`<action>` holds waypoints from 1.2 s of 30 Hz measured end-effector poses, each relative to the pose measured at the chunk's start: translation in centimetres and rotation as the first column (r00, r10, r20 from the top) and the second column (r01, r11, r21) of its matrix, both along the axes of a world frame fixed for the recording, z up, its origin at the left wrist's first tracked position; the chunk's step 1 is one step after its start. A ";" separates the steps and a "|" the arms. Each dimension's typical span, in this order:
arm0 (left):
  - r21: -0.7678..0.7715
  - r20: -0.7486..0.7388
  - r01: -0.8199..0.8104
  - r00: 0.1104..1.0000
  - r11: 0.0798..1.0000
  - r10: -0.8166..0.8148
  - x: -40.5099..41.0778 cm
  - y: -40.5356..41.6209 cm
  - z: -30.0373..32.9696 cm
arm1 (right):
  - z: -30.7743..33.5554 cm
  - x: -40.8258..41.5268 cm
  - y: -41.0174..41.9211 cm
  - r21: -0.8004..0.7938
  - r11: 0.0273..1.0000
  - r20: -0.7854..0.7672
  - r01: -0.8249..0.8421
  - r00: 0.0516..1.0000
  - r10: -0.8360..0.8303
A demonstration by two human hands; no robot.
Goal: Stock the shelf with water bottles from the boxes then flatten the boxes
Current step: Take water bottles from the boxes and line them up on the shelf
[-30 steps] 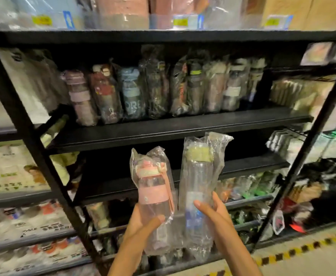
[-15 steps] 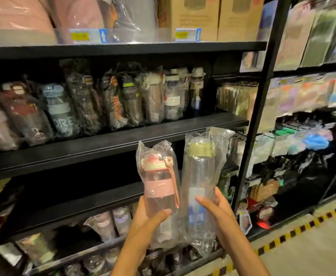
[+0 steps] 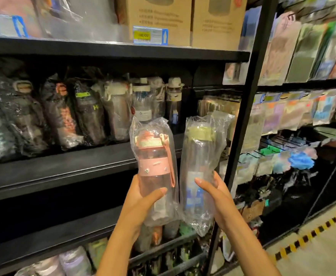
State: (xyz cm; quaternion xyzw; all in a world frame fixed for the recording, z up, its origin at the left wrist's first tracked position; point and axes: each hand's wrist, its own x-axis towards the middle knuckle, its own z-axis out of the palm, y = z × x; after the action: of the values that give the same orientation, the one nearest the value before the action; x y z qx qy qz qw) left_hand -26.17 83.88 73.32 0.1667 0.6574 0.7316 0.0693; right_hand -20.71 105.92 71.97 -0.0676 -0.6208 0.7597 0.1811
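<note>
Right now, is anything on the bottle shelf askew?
Yes. The bagged dark bottles at the left of the middle shelf lean sideways against each other; those on the right stand upright.

two hands [image 3: 141, 198] [image 3: 215, 193], two wrapped bottles [image 3: 154, 166] [image 3: 198, 168] (one each), two boxes [image 3: 159, 14] [image 3: 218, 16].

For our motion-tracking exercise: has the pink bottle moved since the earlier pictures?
Yes. The pink bottle has gone up and rightward: its cap now shows above the middle shelf edge, nearer the black upright.
</note>
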 end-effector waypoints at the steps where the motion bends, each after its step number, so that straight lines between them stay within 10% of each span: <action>1: 0.015 -0.005 0.002 1.000 1.000 -0.001 -1.1 1.0 0.7 | 0.7 -1.1 1.1 0.001 1.000 -0.007 0.013 1.000 -0.013; 16: 0.069 -0.115 -0.208 0.970 0.976 0.215 -15.8 12.4 7.0 | 7.5 -17.0 14.3 0.185 0.983 -0.098 0.016 0.995 0.003; 36: -0.253 -0.073 -0.521 0.850 0.815 0.521 -27.5 21.6 5.2 | 7.6 -32.4 19.4 0.366 0.924 -0.060 -0.112 0.988 0.144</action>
State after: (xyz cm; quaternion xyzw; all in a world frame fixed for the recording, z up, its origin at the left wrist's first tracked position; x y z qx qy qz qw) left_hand -53.66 105.52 78.51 -0.0301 0.7691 0.6285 -0.1120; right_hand -53.13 125.35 79.52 0.0402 -0.7446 0.6450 0.1671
